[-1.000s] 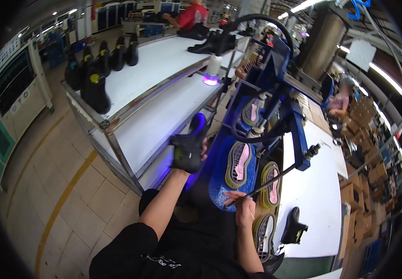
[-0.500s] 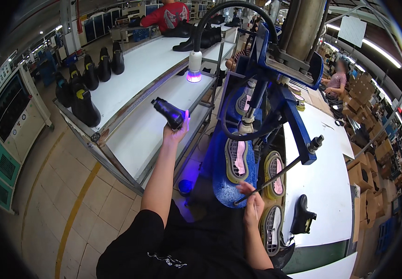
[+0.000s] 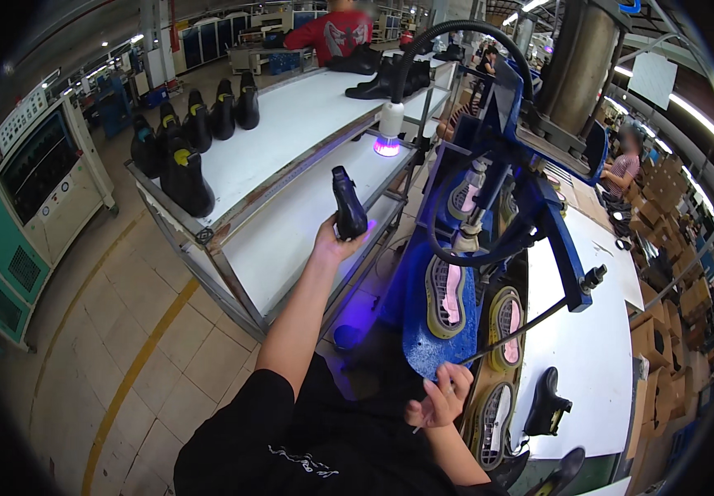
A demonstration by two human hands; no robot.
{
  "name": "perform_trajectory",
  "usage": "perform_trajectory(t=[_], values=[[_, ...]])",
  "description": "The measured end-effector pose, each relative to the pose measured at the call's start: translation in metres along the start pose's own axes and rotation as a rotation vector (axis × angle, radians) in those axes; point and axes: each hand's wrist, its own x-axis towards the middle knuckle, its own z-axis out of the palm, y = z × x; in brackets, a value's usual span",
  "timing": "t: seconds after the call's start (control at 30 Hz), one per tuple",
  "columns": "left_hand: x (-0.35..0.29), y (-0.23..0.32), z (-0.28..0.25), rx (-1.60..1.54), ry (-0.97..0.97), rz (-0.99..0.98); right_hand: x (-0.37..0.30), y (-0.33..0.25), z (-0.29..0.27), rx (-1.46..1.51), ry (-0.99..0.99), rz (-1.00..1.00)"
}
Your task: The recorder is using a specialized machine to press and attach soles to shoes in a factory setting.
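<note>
My left hand [image 3: 342,235] is closed around a black shoe [image 3: 348,204], held up toward the left in front of the shelf, its narrow end pointing up. A purple-glowing lamp [image 3: 387,147] on a black bendable neck hangs above and beside it. My right hand [image 3: 442,398] is raised near my body with fingers curled around a thin stick [image 3: 415,429]; only a bit of the stick shows. Just beyond that hand is the lower end of a dark lever rod [image 3: 506,341]. A grey-and-pink sole-shaped mould [image 3: 446,295] rests on the blue press bed [image 3: 429,350].
On the left stands a white-topped rack [image 3: 266,128] bearing several black shoes [image 3: 186,183]. More sole moulds [image 3: 506,328] line the right side of the press. A black boot [image 3: 548,403] lies on the white table [image 3: 592,355]. A person in red [image 3: 336,37] works behind the rack.
The scene has shifted rightward in view. The shoe in my left hand has turned more upright. My right hand has drawn back from the lever rod toward my body.
</note>
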Motion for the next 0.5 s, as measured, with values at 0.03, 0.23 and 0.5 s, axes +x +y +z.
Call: perform_trajectory(t=[0.03,0.23,0.5], values=[[-0.007,0.001,-0.005,0.060,-0.067,0.035,0.013,-0.003,0.009,0.017,-0.060,0.029],[-0.075,-0.049,-0.013,0.437,-0.304,0.202,0.092,-0.010,0.084,0.311,-0.218,0.590],[-0.218,-0.088,0.032,1.248,-0.426,1.391,0.173,-0.040,0.173,0.773,0.206,0.715]])
